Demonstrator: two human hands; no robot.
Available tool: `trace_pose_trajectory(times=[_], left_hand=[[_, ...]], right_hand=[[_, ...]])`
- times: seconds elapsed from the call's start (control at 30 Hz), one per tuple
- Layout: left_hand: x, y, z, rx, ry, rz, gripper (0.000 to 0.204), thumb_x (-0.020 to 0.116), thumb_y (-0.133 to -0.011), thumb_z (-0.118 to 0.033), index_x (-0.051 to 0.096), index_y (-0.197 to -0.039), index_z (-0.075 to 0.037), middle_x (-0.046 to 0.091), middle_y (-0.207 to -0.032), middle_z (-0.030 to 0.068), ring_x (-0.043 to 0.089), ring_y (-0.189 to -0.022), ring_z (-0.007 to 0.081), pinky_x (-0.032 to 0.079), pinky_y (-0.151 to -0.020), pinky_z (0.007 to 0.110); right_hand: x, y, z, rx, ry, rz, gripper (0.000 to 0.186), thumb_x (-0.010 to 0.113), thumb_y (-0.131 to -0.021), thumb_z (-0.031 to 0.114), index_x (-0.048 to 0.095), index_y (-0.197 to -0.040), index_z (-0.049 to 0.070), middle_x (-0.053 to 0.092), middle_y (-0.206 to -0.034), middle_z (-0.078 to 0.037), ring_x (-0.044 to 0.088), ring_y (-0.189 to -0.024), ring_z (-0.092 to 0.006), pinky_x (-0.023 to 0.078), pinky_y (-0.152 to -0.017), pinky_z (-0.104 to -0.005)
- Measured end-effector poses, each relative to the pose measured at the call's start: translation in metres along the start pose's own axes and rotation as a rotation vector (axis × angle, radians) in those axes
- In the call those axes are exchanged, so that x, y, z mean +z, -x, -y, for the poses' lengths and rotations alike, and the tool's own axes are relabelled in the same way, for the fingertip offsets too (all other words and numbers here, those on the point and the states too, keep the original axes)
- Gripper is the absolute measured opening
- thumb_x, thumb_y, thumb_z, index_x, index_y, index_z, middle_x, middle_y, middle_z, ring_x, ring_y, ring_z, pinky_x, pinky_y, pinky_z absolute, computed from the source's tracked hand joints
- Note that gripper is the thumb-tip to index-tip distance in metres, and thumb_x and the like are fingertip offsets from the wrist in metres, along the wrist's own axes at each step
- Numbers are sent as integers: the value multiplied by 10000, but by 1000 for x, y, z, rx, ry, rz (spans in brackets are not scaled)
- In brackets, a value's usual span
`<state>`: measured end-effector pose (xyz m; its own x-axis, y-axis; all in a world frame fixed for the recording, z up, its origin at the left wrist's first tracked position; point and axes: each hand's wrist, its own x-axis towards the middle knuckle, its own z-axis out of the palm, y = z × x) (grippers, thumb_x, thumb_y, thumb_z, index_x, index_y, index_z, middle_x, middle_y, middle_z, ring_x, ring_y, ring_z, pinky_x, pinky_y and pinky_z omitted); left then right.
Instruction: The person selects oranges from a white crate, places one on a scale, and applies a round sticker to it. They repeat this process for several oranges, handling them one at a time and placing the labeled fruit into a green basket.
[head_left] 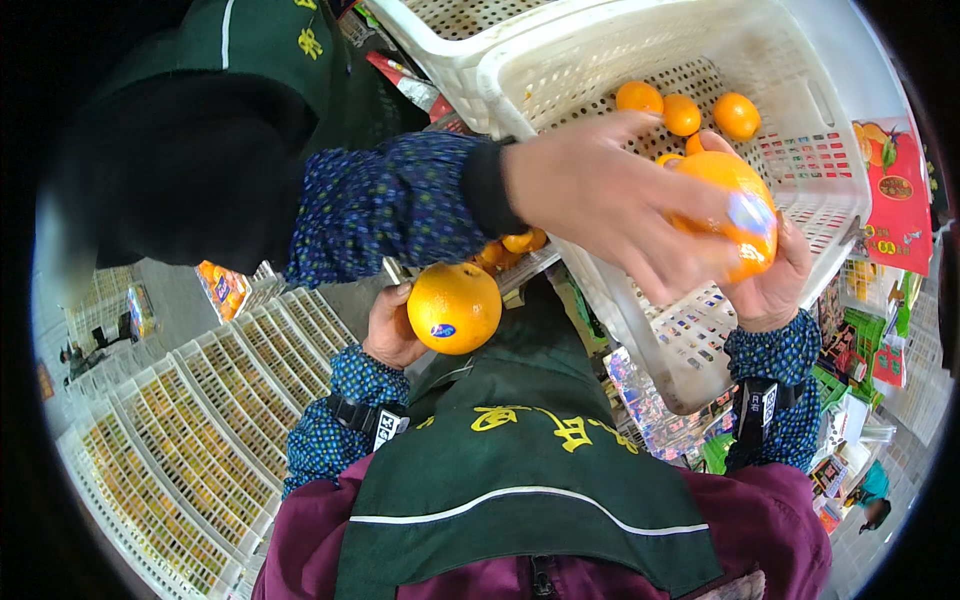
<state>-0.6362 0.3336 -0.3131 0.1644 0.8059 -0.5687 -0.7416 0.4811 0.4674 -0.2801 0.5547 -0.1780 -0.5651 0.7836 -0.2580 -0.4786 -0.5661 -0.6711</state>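
My left hand [390, 325] is closed on a large orange with a blue sticker [455, 305], below the other person's sleeve. At the right, my right hand [770, 285] grips another large orange [728, 210] over the white perforated basket [672, 385]. A co-worker's hand [590, 195], reaching in from the upper left, is blurred and lies over that orange; whether it grips the fruit is unclear. Smaller oranges [680, 115] lie farther back in the basket.
The co-worker in a dark green apron [260, 40] stands at the upper left. Long white crates of fruit [200, 420] are at lower left, more oranges [495, 255] behind my left hand. A red printed box [895, 190] is at right. A person in teal [872, 490] is farther off.
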Motion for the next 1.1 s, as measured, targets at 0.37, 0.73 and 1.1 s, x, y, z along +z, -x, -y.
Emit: trace_pose_trajectory(times=[0.37, 0.73, 1.1], left_hand=[[-33, 7, 15, -8, 146, -102, 643, 473, -996, -452, 522, -1440, 10, 591, -1439, 207, 562, -1324, 407, 445, -1124, 570], [-61, -4, 17, -30, 74, -210, 666, 550, -964, -450, 529, -1437, 18, 602, -1422, 215, 575, -1310, 404, 456, -1114, 572], [-70, -6, 17, -90, 65, -258, 652, 569, -970, -423, 509, -1453, 11, 593, -1433, 203, 584, -1296, 378, 481, -1088, 533]], right_hand=[[31, -4, -10, -80, 393, -9, 857, 654, -887, 400, 347, -1552, -44, 463, -1531, -174, 455, -1434, -262, 318, -1224, -378], [-3, -27, -22, -23, 284, -138, 493, 487, -1063, 258, 466, -1471, -18, 574, -1427, -118, 543, -1334, -204, 400, -1154, -361], [-28, -36, -38, 130, 812, -185, 368, 568, -1046, 193, 578, -1380, 40, 695, -1203, -52, 661, -1092, -144, 500, -903, -290]])
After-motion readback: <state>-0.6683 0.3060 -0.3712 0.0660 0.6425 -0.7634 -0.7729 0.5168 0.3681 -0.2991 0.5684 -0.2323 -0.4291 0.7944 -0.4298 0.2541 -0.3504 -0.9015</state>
